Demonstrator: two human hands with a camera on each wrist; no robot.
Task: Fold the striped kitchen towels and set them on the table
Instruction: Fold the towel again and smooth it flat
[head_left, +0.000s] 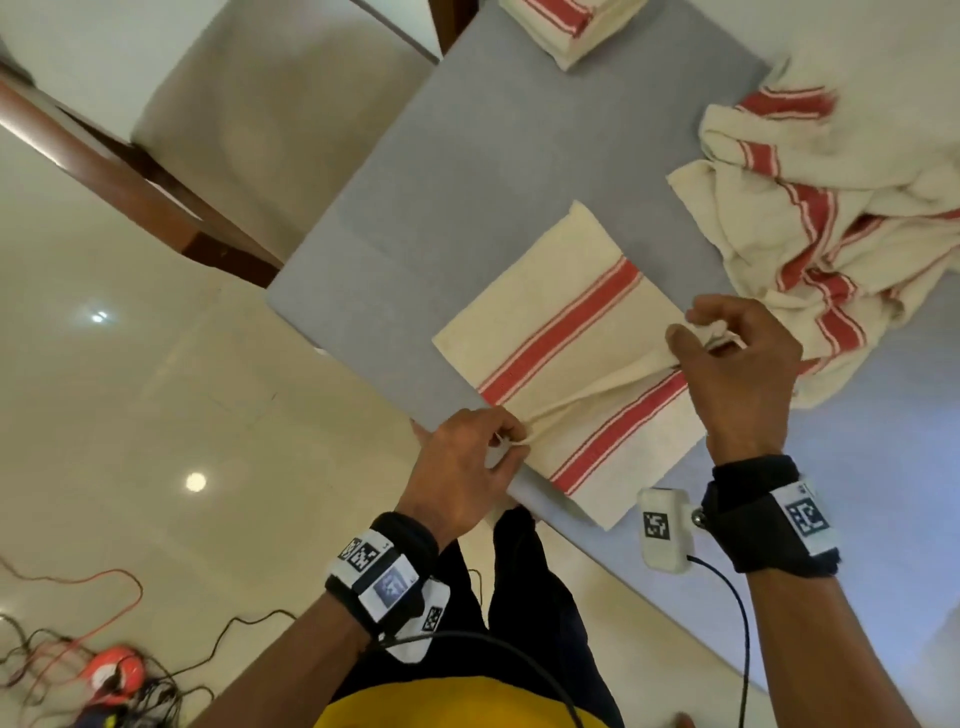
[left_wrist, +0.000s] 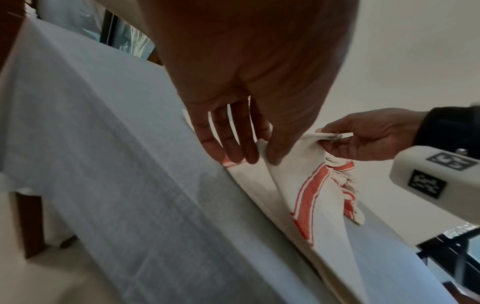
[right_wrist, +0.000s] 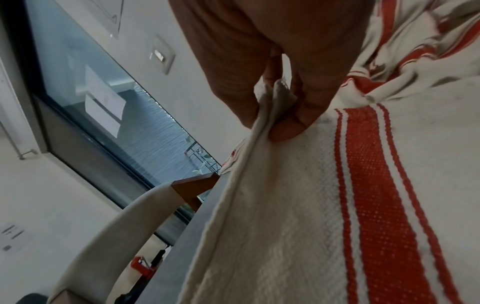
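Observation:
A cream towel with red stripes (head_left: 545, 338) lies partly folded on the grey-blue table (head_left: 457, 171). My left hand (head_left: 467, 462) pinches its near-left corner at the table's edge; in the left wrist view the thumb and fingers (left_wrist: 249, 152) pinch that corner of the towel (left_wrist: 306, 197). My right hand (head_left: 737, 353) pinches the opposite corner and holds it a little above the cloth. The right wrist view shows thumb and fingers (right_wrist: 285, 127) closed on the bunched edge of the towel (right_wrist: 298, 216). A raised fold runs between both hands.
A crumpled heap of striped towels (head_left: 831, 218) lies at the right. A folded striped towel (head_left: 561, 26) sits at the far edge. A chair (head_left: 244, 93) stands at the left. Cables and an orange object (head_left: 109, 670) lie on the floor.

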